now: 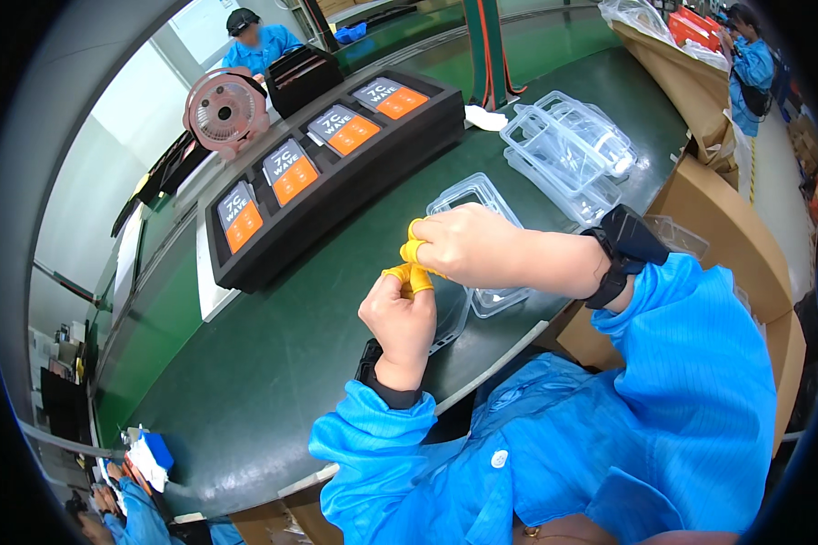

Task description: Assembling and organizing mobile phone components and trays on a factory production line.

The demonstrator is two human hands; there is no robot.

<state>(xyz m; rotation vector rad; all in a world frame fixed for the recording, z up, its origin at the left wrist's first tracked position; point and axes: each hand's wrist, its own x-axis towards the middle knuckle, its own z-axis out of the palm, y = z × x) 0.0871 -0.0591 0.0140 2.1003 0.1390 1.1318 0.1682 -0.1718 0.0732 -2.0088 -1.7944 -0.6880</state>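
Note:
My left hand and my right hand meet above the green work surface, both wearing yellow finger covers. Fingertips of both hands are pinched closed and touch or nearly touch each other. Whatever is between them is hidden or too small to make out. Partly covered by my right hand and forearm, a clear plastic clamshell tray lies on the surface. Another clear plastic edge curves beside my left hand; I cannot tell whether it is held or only lying there.
Beyond my hands stands a long black foam tray with several orange-and-grey packages. Clear clamshells are piled at the right, near a cardboard box. A pink fan and a co-worker are at the far side.

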